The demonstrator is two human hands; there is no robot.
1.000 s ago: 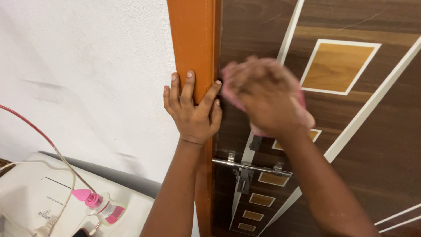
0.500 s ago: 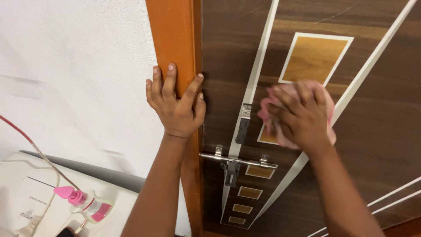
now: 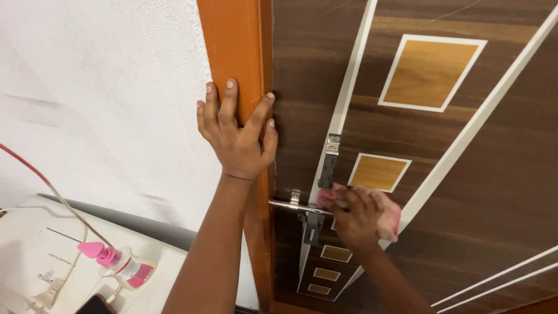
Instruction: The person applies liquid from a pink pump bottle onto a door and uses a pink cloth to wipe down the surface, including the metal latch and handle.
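Your right hand (image 3: 357, 216) has dropped to the door handle (image 3: 299, 207), grip clamped on the pink cloth (image 3: 389, 218); your left hand (image 3: 237, 136) lies spread flat on the orange door frame (image 3: 235, 52).

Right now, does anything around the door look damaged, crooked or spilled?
Nothing stands out. The left hand rests flat on the orange door frame, the right hand presses a pink cloth by the metal door handle, and the dark door looks intact.

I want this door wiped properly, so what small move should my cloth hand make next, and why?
Probably slide the pink cloth left along the metal door handle. The right hand presses the cloth at the handle's inner end, so the rest of the lever looks unwiped, while the left hand braces on the orange door frame.
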